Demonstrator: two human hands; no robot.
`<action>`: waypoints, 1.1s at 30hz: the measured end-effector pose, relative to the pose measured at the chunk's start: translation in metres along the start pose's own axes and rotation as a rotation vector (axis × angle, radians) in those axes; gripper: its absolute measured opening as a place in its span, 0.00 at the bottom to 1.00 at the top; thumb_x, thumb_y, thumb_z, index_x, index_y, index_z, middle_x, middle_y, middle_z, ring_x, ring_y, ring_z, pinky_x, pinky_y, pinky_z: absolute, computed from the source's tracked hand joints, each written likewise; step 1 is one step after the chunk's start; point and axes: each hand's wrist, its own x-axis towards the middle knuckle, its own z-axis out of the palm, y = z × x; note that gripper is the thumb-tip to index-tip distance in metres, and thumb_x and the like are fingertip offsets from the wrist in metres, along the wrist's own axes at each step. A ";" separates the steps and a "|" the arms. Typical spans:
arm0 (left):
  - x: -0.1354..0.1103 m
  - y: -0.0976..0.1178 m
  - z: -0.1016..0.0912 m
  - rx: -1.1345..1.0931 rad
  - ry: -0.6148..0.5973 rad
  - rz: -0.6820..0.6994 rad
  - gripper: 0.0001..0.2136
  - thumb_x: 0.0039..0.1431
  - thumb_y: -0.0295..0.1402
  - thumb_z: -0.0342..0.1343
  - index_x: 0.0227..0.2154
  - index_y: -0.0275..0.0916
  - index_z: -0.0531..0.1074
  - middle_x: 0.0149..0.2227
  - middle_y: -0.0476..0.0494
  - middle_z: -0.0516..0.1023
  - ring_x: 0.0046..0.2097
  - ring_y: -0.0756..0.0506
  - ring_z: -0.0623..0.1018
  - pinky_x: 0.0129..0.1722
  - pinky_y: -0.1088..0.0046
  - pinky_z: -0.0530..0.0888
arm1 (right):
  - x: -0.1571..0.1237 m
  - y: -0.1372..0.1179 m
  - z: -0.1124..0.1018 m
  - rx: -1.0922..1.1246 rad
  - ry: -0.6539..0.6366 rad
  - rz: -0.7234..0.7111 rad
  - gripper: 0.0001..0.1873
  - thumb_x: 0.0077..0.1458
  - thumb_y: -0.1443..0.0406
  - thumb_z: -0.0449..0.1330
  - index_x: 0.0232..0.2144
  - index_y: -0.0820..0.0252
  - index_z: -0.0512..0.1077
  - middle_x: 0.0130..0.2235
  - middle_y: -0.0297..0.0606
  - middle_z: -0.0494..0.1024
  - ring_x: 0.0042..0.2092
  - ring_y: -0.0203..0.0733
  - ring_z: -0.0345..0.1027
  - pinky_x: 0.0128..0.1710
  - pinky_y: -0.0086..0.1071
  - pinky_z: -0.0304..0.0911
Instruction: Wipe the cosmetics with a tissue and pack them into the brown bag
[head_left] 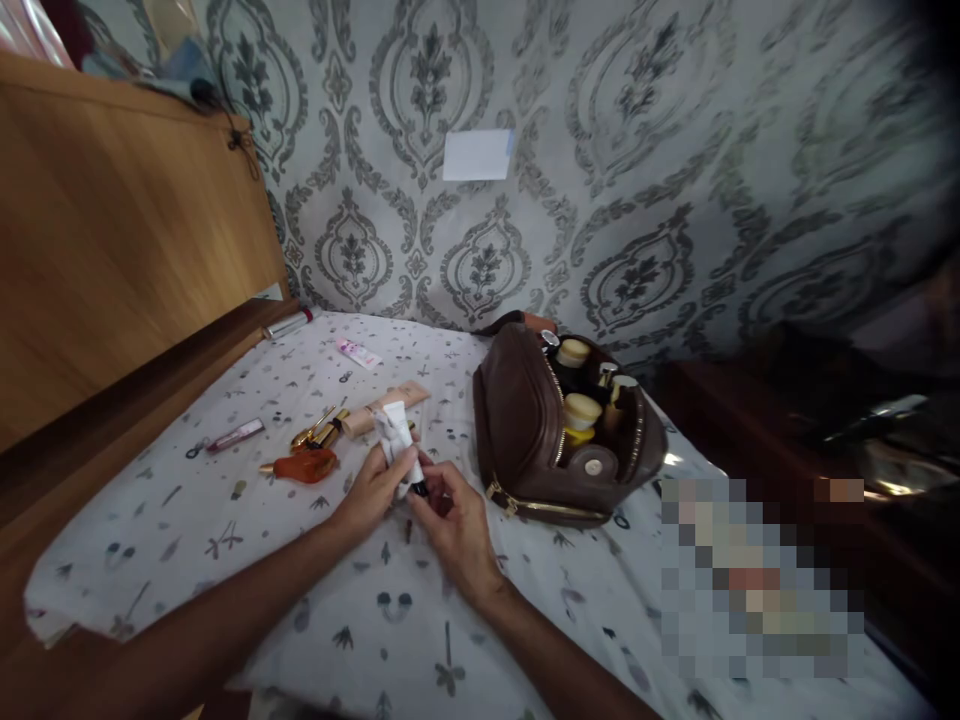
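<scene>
A small white squeeze tube [401, 430] with a black cap stands tilted between my hands above the printed cloth. My left hand [380, 485] is closed around its body, along with something whitish and crumpled-looking that I cannot make out. My right hand [457, 525] has its fingers pinched at the black cap [418, 488]. Just behind the hands lies a beige tube [375, 412]. Left of it are a gold-and-black cosmetic tube [328, 432] and an orange bottle [307, 466]. To the right, an unzipped brown toiletry bag [517, 425] holds several jars and bottles.
A pink tube [358, 353], a lip gloss tube [238, 434] and a silver cylinder [289, 323] lie farther left on the patterned cloth [382, 640]. A wooden cabinet [127, 220] borders the left. Patterned wallpaper [409, 240] rises behind; dark furniture [757, 440] stands right.
</scene>
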 end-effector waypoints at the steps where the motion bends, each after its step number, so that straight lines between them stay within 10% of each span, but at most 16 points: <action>1: 0.001 0.001 -0.001 -0.015 0.009 0.002 0.26 0.47 0.54 0.64 0.41 0.39 0.73 0.34 0.47 0.78 0.33 0.47 0.77 0.35 0.71 0.74 | -0.001 0.000 0.000 -0.017 -0.015 -0.004 0.07 0.49 0.63 0.63 0.32 0.57 0.71 0.26 0.29 0.69 0.27 0.36 0.59 0.28 0.29 0.55; 11: 0.005 0.011 -0.001 0.081 0.147 0.020 0.26 0.44 0.60 0.61 0.30 0.39 0.72 0.25 0.51 0.72 0.30 0.49 0.71 0.31 0.74 0.69 | -0.002 -0.001 0.004 0.124 -0.089 0.095 0.06 0.47 0.64 0.61 0.30 0.56 0.70 0.27 0.30 0.71 0.29 0.36 0.62 0.30 0.28 0.59; 22: 0.018 0.008 -0.043 1.523 -0.118 0.604 0.25 0.56 0.43 0.46 0.48 0.31 0.72 0.48 0.26 0.76 0.51 0.27 0.73 0.48 0.48 0.70 | 0.013 0.008 0.000 0.486 0.068 0.264 0.20 0.39 0.52 0.67 0.28 0.56 0.65 0.24 0.26 0.66 0.19 0.30 0.60 0.15 0.23 0.49; 27: -0.014 0.021 -0.009 1.425 -0.092 0.632 0.22 0.58 0.38 0.47 0.52 0.34 0.71 0.51 0.27 0.74 0.54 0.27 0.70 0.54 0.41 0.64 | 0.015 0.009 -0.002 0.515 0.095 0.257 0.21 0.38 0.51 0.69 0.28 0.57 0.67 0.23 0.27 0.68 0.21 0.31 0.60 0.18 0.23 0.52; 29: -0.042 0.028 0.016 1.107 -0.324 0.503 0.15 0.61 0.39 0.47 0.45 0.42 0.75 0.49 0.31 0.75 0.54 0.30 0.71 0.55 0.43 0.64 | 0.016 0.009 -0.004 0.528 0.088 0.244 0.22 0.36 0.51 0.70 0.27 0.57 0.68 0.23 0.28 0.69 0.23 0.32 0.61 0.20 0.24 0.53; 31: -0.074 0.030 0.043 0.631 -0.808 0.176 0.13 0.65 0.41 0.48 0.46 0.49 0.74 0.52 0.34 0.73 0.57 0.33 0.69 0.56 0.46 0.65 | 0.016 0.010 -0.005 0.532 0.055 0.242 0.23 0.35 0.51 0.71 0.27 0.58 0.68 0.22 0.27 0.67 0.22 0.32 0.59 0.20 0.24 0.51; 33: -0.106 0.027 0.065 0.488 -0.960 0.072 0.12 0.64 0.42 0.53 0.48 0.50 0.72 0.54 0.39 0.73 0.55 0.38 0.72 0.51 0.54 0.72 | 0.014 0.010 -0.006 0.525 0.048 0.248 0.21 0.40 0.51 0.70 0.30 0.58 0.69 0.22 0.26 0.66 0.22 0.31 0.58 0.19 0.23 0.48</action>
